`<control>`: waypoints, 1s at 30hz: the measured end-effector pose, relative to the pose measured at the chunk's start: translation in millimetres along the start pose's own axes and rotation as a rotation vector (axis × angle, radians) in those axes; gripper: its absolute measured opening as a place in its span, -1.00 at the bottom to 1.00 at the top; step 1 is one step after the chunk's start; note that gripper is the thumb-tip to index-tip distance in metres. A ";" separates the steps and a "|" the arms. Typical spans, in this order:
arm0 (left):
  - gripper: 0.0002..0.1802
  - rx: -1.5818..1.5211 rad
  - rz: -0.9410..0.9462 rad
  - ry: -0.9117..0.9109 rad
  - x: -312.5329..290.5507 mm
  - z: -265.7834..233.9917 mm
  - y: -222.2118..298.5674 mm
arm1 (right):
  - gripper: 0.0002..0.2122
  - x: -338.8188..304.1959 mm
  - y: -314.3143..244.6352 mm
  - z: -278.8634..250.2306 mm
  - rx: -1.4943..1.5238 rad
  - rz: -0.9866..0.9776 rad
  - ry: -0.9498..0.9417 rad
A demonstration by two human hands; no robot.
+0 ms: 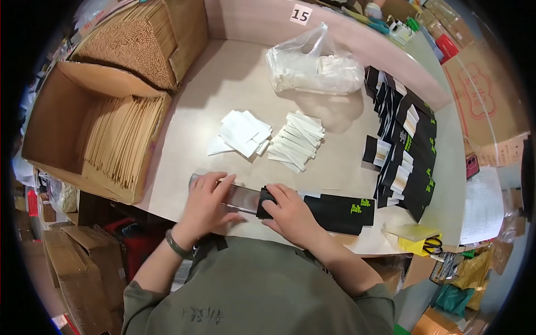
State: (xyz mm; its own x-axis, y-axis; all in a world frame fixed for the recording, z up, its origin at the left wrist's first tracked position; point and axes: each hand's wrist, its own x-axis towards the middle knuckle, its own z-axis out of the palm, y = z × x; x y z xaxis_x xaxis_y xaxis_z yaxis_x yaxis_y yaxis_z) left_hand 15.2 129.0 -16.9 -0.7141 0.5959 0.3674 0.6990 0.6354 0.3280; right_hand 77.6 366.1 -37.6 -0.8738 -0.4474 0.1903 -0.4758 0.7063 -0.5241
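Observation:
At the table's near edge my left hand (207, 204) spans a shiny, grey, see-through flat strip (243, 199), its thumb on the near side and its fingers on the far side. The strip's right end meets black paper sleeves (335, 214) with green print. My right hand (290, 215) is closed over the left end of these sleeves, fingers bent and thumb low; its palm hides part of them. Beyond my hands lie a stack of white paper sheets (243, 133) and a pile of narrow white paper strips (297, 140).
Cardboard boxes of thin wooden sticks (120, 142) stand at the left. A clear plastic bag (315, 70) with white contents sits at the back. Overlapping black sleeves with white bands (405, 145) line the right side. A yellow holder with scissors (421, 244) is at the near right.

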 end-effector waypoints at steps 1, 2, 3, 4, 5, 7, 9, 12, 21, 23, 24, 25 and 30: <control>-0.28 0.004 0.004 -0.003 -5.6 1.4 -8.2 | -0.68 5.2 -5.6 -3.6 -0.017 -0.042 0.019; -0.32 -0.028 -0.002 -0.135 -11.9 8.3 -15.8 | -0.69 9.9 -10.0 -10.7 -0.035 -0.086 0.034; -0.36 -0.062 -0.009 -0.267 -15.6 11.9 -17.9 | -0.69 12.2 -12.7 -17.7 -0.033 -0.087 0.034; -0.36 -0.066 0.002 -0.267 -10.9 12.2 -16.1 | -0.70 16.5 -10.2 -25.1 -0.043 -0.142 0.028; -0.40 -0.065 -0.038 -0.175 -11.3 6.3 -10.0 | -0.71 21.4 -10.9 -32.9 -0.043 -0.198 0.018; -0.51 -0.144 -0.212 -0.110 -9.9 -4.5 -2.6 | -0.76 26.7 27.3 -73.2 -0.218 -0.318 0.139; -0.62 -0.395 -0.680 -0.302 -10.0 -9.4 -7.2 | -0.81 27.8 58.5 -147.9 0.125 0.526 0.097; -0.56 -0.898 -0.716 -0.556 -35.5 8.6 -17.7 | -0.75 -16.8 104.7 -157.1 -0.459 0.182 0.189; -0.63 -1.214 -0.470 -0.818 10.7 22.1 46.5 | -0.67 -3.1 13.9 -33.7 -0.136 -0.001 -0.131; -0.65 -0.756 -0.570 -0.499 -3.1 14.8 28.0 | -0.70 -7.9 6.4 -28.7 -0.170 0.180 -0.035; -0.59 -0.473 -0.667 -0.371 -7.9 17.8 20.4 | -0.68 -4.6 2.4 -27.1 -0.132 0.369 -0.053; -0.54 -0.367 -0.627 -0.302 -16.0 17.7 14.8 | -0.71 -3.5 -0.2 -18.6 -0.036 0.511 -0.103; -0.36 -0.220 -0.422 -0.278 -36.9 12.3 16.2 | -0.80 6.5 -1.8 -4.3 -0.084 0.552 -0.193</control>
State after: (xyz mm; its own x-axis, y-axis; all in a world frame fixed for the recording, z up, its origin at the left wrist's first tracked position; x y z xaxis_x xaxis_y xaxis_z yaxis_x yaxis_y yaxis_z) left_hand 52.4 123.3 -35.8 -0.8962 0.4381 -0.0693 0.3204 0.7475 0.5819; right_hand 72.3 364.3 -31.8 -0.9641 -0.0871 -0.2508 0.0315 0.9004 -0.4339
